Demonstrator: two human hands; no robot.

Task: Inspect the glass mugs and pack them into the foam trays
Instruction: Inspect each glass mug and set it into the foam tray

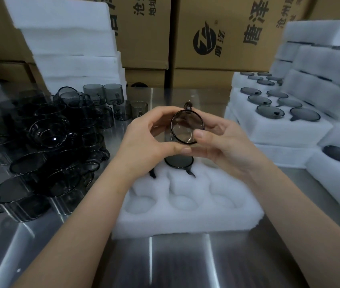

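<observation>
Above the foam tray (185,217) at the middle of the table (177,258), a glass mug (186,127) is held tilted, mouth toward the camera. The left hand (144,140) curls around its left side, and the right hand (223,146) pinches its rim. A second mug (178,162) sits in the tray's far row. Loose mugs (40,154) crowd the table's left edge.

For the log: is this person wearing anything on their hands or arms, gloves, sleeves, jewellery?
No. The left hand and right hand are bare, with no gloves, rings, watch or wristband showing. Both forearms are uncovered as far as the frame's lower edge, so no sleeve is in view. The nails look short and unpainted.
</observation>
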